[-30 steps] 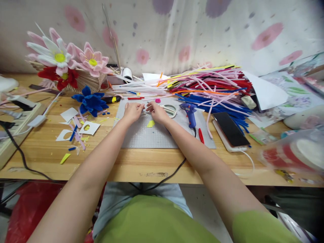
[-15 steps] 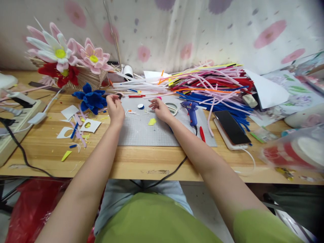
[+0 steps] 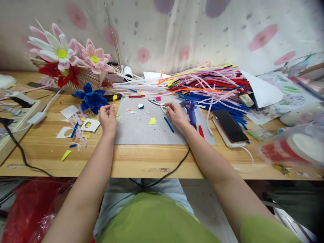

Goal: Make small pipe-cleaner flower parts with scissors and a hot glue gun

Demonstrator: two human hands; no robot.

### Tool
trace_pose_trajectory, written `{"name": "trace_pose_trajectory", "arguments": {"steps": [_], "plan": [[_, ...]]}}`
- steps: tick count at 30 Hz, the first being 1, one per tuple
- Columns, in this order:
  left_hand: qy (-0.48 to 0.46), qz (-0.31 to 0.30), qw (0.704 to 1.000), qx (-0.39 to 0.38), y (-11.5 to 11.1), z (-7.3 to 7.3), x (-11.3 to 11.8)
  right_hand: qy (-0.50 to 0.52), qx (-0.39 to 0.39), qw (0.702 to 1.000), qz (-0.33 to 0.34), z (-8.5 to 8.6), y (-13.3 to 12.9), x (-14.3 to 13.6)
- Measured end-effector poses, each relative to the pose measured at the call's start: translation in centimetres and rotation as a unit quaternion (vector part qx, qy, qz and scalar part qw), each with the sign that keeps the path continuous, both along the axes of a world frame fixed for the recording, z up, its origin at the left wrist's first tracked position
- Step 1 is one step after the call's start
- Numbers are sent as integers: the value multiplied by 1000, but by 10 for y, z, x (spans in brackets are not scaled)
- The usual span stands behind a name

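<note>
My left hand (image 3: 108, 119) is closed at the left edge of the grey cutting mat (image 3: 136, 135), with thin yellow strands sticking out by its fingertips. The fingers of my right hand (image 3: 174, 114) are closed at the handles of the scissors (image 3: 157, 102), whose blades point left over the mat. A blue pipe cleaner piece (image 3: 169, 125) lies just below that hand. Between the hands are a yellow scrap (image 3: 152, 120), a small white round item (image 3: 140, 106) and thin trimmings. A pink coil (image 3: 158, 98) sits behind the scissors.
A blue glue gun (image 3: 191, 111) and a phone (image 3: 231, 125) lie to the right. Many coloured pipe cleaners (image 3: 207, 81) are heaped at the back. Fuzzy flowers (image 3: 89, 98), paper scraps (image 3: 90, 125) and a power strip (image 3: 20, 125) occupy the left.
My left hand has moved left and a little toward me. My right hand has moved right to the scissors' handles, uncovering the blades and the blue piece.
</note>
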State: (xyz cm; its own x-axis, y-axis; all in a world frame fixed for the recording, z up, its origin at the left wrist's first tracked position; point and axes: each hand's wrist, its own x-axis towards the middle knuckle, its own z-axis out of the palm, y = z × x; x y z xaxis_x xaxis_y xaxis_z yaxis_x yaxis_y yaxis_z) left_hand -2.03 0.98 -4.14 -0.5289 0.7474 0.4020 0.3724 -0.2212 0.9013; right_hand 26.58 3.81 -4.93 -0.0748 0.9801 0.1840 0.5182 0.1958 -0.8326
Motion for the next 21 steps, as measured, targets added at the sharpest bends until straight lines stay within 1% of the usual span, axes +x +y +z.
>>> {"name": "trace_pose_trajectory", "arguments": {"steps": [3, 6, 8, 10, 12, 14, 15, 17, 21], "plan": [[56, 5, 998, 1, -4, 3, 0, -25, -2, 1000, -16, -4, -8, 2], [119, -9, 993, -20, -6, 4, 1, -58, 5, 998, -36, -2, -14, 1], [145, -24, 988, -47, -6, 3, 2, -80, 9, 996, -49, 1, -16, 1], [173, -57, 981, -68, -6, 2, 3, -93, 11, 994, -55, 2, -17, 1], [232, -118, 962, -79, -6, 0, 4, -98, 18, 994, -51, 3, -18, 2], [310, -182, 929, -86, -8, -1, 6, -99, 31, 994, -36, 3, -19, 4], [344, -203, 912, -92, -9, -2, 8, -100, 40, 994, -25, 2, -19, 4], [385, -220, 890, -108, -10, -3, 12, -100, 62, 993, -7, 2, -19, 5], [406, -208, 881, -125, -8, -9, 21, -115, 85, 990, 3, 2, -20, 4]]}}
